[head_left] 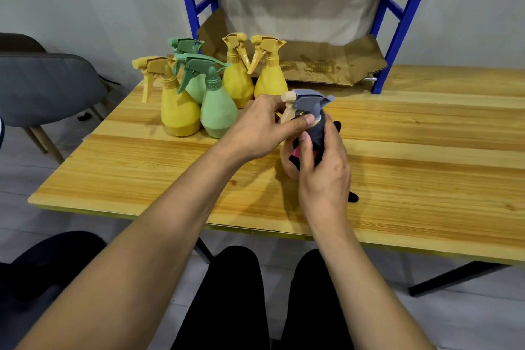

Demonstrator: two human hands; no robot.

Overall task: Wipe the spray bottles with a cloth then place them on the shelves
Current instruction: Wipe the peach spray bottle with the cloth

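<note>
Looked barely started to me: left hand [261,128] pinched the gray-topped spray bottle [311,101] at mid-desk [426,150], right hand [325,176] gripped the dark cloth [316,133] round it, five other bottles [218,111] stood waiting, and the blue shelf [397,23] held none.

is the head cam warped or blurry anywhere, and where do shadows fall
Head view: wide-angle distortion bows the wooden table edges and splays the blue shelf posts; light is soft, no hard glare; the left hand and right hand cast a faint shadow on the table image-left of the grey-topped spray bottle; the whole frame is slightly soft.
</note>
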